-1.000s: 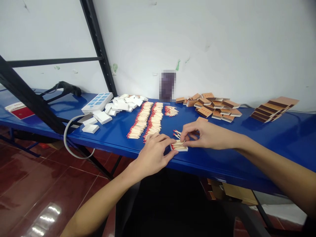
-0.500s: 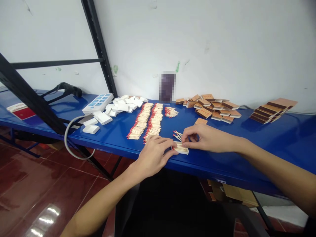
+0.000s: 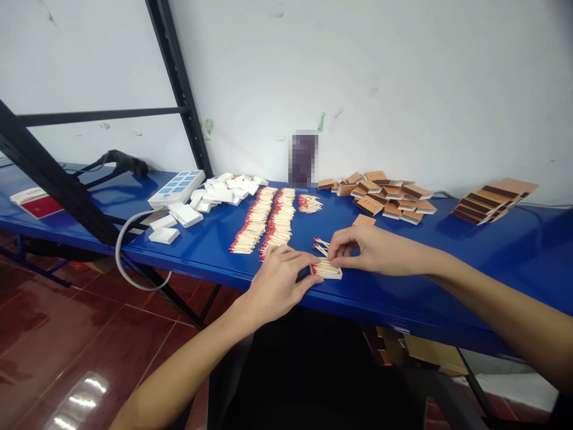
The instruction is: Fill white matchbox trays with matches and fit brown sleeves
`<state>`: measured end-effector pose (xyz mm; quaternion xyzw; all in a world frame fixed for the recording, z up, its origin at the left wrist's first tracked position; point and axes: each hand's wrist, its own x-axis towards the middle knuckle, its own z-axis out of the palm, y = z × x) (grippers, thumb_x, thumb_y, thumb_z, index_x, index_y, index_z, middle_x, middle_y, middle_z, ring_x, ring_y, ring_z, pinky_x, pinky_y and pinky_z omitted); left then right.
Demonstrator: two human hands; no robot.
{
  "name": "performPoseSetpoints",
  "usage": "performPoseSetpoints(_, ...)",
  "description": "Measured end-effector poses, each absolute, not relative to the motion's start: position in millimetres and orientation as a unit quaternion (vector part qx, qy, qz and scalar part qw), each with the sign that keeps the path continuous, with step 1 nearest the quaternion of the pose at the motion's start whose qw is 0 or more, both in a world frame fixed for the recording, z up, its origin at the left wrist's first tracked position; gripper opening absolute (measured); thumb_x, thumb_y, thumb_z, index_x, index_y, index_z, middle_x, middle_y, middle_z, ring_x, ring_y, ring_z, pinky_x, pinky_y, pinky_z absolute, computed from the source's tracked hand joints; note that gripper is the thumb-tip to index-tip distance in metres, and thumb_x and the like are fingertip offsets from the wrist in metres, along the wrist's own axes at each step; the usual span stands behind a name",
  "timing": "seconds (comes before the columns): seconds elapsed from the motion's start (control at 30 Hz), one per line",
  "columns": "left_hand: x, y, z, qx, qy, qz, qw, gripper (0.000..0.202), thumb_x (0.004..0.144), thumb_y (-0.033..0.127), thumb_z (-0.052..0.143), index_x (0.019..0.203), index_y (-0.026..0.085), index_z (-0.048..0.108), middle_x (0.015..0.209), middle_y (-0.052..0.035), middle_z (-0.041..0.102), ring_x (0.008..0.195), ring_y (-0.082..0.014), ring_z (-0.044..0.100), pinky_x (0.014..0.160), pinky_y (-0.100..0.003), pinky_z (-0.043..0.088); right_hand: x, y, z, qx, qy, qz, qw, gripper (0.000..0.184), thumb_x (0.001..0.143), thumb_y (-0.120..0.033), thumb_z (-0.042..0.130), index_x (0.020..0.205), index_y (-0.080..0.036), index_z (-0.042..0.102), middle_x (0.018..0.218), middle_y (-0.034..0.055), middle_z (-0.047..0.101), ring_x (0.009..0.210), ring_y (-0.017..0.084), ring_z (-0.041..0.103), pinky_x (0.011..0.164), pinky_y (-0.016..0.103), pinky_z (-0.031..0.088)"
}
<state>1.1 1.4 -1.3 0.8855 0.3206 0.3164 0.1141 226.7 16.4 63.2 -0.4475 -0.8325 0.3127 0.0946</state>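
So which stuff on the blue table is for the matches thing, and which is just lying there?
In use: match tray, held by left hand, touched by right hand; loose matches; match rows; white trays; brown sleeves.
Just lying there: power strip; red packet; black strap.

Table (image 3: 447, 286): glossy blue painted metal. On it, wooden red-tipped matches (image 3: 268, 221); matt white card trays (image 3: 215, 194); brown card sleeves (image 3: 385, 194). Below it, glossy red floor tiles (image 3: 67, 334).
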Motion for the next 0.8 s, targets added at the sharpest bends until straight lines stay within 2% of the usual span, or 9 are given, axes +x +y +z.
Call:
performPoseSetpoints(0.2, 0.9, -0.5, 0.7, 0.893, 0.317, 0.298, 0.113, 0.013, 0.095, 0.032, 0.062, 0.099, 0.022, 0.067, 0.109, -0.0016, 0.073, 0.099, -0.0206, 0.062, 0.093, -0.038, 0.041, 223.4, 16.2, 59.1, -0.462, -0.832, 0.286, 0.113, 0.024, 0.083, -0.043, 0.061, 0.083, -0.019, 0.064, 0.075, 0.0028, 0.07, 0.068, 0.016, 0.063, 0.063, 0.028, 0.049)
performPoseSetpoints(0.33, 1.1, 0.3, -1.4, 0.894, 0.316, 0.299, 0.103, 0.015, 0.095, 0.033, 0.061, 0.103, 0.022, 0.068, 0.113, -0.0029, 0.072, 0.102, -0.0207, 0.061, 0.095, -0.039, 0.041, 225.8, 16.1, 63.3, -0.467, -0.843, 0.244, 0.107, 0.023, 0.083, -0.043, 0.06, 0.08, -0.02, 0.065, 0.072, 0.0026, 0.069, 0.066, 0.016, 0.061, 0.06, 0.028, 0.046)
performPoseSetpoints(0.47, 1.5, -0.3, -1.3, 0.895, 0.321, 0.292, 0.102, 0.019, 0.096, 0.034, 0.059, 0.109, 0.023, 0.068, 0.117, -0.0036, 0.07, 0.105, -0.0219, 0.059, 0.096, -0.039, 0.04, 227.1, 17.4, 66.4, -0.462, -0.838, 0.281, 0.08, 0.028, 0.079, -0.047, 0.065, 0.082, -0.02, 0.065, 0.076, 0.0035, 0.069, 0.069, 0.017, 0.062, 0.06, 0.027, 0.045)
performPoseSetpoints(0.7, 1.7, -1.4, 1.2, 0.897, 0.328, 0.281, 0.094, 0.021, 0.097, 0.034, 0.058, 0.11, 0.022, 0.069, 0.119, -0.0038, 0.07, 0.105, -0.0219, 0.057, 0.096, -0.04, 0.039, 220.3, 19.1, 61.2, -0.455, -0.835, 0.289, 0.114, 0.022, 0.079, -0.041, 0.065, 0.082, -0.02, 0.06, 0.071, 0.0015, 0.067, 0.067, 0.016, 0.062, 0.062, 0.028, 0.047)
performPoseSetpoints(0.8, 1.6, -1.4, 1.0, 0.896, 0.329, 0.283, 0.095, 0.022, 0.096, 0.034, 0.058, 0.113, 0.023, 0.068, 0.119, -0.0048, 0.07, 0.107, -0.0224, 0.058, 0.097, -0.041, 0.04, 219.9, 16.9, 64.2, -0.455, -0.83, 0.302, 0.111, 0.022, 0.079, -0.041, 0.064, 0.085, -0.02, 0.062, 0.076, 0.0028, 0.069, 0.07, 0.017, 0.063, 0.064, 0.029, 0.048)
